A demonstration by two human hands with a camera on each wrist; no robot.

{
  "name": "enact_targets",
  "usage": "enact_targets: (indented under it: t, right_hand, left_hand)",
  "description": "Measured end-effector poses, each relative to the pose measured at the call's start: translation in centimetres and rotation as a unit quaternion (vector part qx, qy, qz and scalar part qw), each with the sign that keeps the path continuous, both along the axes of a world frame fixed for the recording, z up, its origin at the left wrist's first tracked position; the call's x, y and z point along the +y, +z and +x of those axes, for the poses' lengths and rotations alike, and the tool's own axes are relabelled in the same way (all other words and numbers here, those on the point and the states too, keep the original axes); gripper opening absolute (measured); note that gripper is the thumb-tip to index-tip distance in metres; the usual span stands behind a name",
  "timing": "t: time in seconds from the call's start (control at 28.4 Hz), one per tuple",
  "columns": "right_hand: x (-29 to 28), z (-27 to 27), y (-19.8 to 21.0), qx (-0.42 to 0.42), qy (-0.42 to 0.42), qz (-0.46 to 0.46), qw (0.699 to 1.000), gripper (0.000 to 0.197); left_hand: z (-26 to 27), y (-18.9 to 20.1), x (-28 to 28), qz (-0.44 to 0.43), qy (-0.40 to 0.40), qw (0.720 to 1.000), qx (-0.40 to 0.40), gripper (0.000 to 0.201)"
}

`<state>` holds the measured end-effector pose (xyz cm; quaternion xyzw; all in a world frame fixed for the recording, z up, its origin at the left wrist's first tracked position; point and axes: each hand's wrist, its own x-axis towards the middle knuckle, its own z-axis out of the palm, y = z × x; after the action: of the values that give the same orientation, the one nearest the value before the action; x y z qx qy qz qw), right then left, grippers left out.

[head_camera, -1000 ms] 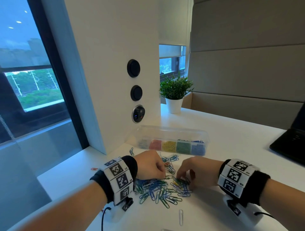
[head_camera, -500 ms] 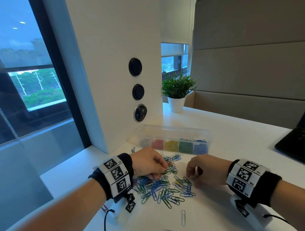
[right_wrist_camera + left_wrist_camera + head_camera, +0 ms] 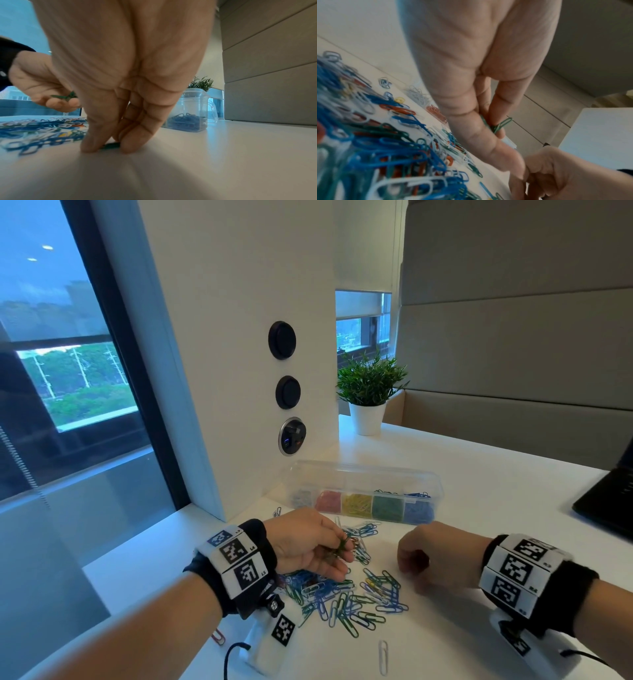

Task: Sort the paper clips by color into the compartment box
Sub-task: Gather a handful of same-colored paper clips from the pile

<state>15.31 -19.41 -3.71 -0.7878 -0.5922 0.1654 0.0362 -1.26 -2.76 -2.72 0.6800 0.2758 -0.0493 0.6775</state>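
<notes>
A heap of mixed blue, green, white and red paper clips (image 3: 346, 594) lies on the white table between my hands. My left hand (image 3: 308, 546) hovers above the heap's far side and pinches a small bunch of green clips (image 3: 500, 125), also visible as green clips (image 3: 66, 96) in the right wrist view. My right hand (image 3: 428, 556) is down on the table right of the heap, thumb and finger pinching one green clip (image 3: 110, 145) against the surface. The clear compartment box (image 3: 363, 491) stands behind, lid open, holding white, red, yellow, green and blue clips in separate cells.
A white pillar with round sockets (image 3: 289, 392) rises behind the box. A potted plant (image 3: 368, 392) stands at the back. A black laptop (image 3: 606, 505) sits at the right edge. One white clip (image 3: 383, 657) lies apart near me, and a red one (image 3: 218, 637) under my left wrist.
My left hand has lifted off the heap with green clips. My right hand has slid right, out of the heap, onto bare table, pinching one green clip.
</notes>
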Motion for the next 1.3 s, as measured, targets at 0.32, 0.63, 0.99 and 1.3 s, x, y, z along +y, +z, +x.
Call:
enact_targets:
  t: [0.32, 0.63, 0.99, 1.3]
  right_hand:
    - [-0.2, 0.4, 0.2, -0.029, -0.009, -0.005, 1.000, 0.025]
    - [-0.1, -0.2, 0.2, -0.026, -0.017, -0.060, 0.998, 0.012]
    - [0.7, -0.3, 0.3, 0.326, -0.193, 0.038, 0.925, 0.029]
    - [1.7, -0.4, 0.2, 0.242, -0.206, -0.001, 0.948, 0.009]
  left_hand:
    - [-0.1, 0.4, -0.4, -0.136, -0.010, 0.991, -0.001, 0.033]
    - [0.4, 0.1, 0.0, 0.004, -0.010, 1.000, 0.017, 0.028]
    - [1.4, 0.7, -1.7, 0.453, -0.226, 0.862, 0.038, 0.022]
    - [3.4, 0.1, -2.4, 0.552, -0.278, 0.782, 0.082, 0.017]
